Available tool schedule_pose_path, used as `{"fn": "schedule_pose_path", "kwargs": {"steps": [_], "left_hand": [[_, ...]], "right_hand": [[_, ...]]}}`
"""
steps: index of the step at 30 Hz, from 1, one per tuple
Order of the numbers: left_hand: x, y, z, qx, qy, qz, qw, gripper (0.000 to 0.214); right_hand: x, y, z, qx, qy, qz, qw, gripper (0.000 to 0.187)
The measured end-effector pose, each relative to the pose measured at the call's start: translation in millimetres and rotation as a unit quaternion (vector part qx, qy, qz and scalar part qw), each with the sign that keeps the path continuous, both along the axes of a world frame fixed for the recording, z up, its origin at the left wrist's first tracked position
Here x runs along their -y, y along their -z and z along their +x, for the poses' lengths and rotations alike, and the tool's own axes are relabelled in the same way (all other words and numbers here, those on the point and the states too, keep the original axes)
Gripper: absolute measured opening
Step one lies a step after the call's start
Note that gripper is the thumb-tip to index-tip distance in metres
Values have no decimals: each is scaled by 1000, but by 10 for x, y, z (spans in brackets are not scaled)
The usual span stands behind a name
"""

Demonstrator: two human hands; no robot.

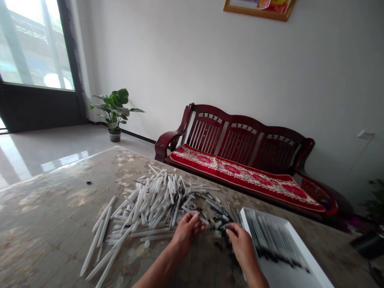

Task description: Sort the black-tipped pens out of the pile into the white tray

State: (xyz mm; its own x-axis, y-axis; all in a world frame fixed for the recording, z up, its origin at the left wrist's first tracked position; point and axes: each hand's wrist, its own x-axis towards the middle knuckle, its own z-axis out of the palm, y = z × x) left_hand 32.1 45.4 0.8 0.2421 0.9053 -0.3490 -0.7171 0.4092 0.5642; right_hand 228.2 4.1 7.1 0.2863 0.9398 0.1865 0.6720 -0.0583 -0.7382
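My left hand [188, 231] is closed around a thin whitish tube [204, 219], which points toward my right hand. To its left spreads a large heap of similar white tubes [156, 200], with several longer ones fanned out toward the near left. My right hand [242, 245] is closed in a pinch over small dark pieces [220, 224]; whatever sits between its fingertips is too small to make out. Right beside that hand, a white tray [312, 256] holds a row of slender grey, pen-like sticks [273, 236] with black ends.
Everything lies on a table with a patterned brown cover [60, 224]. A small dark bit [89, 183] rests at the left. Beyond the table stand a dark red wooden bench [237, 136] with a red floral cushion [240, 170] and a potted plant [114, 135].
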Motion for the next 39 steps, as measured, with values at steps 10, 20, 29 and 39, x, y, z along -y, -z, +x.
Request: {"fn": "schedule_pose_path", "kwargs": {"steps": [10,20,29,39], "left_hand": [[-2,51,-17,-16,-28,12,999,32],[-13,49,-12,-27,-27,13,999,41],[-12,59,21,-2,-24,5,1000,32],[-14,50,22,9,-20,1,1000,23]], "right_hand": [[73,-93,-163,241,-72,-74,965,25],[290,-17,-238,341,-48,-104,933,19],[129,81,-252,25,-39,4,999,13],[-13,11,-548,-158,-5,52,986,28]]}}
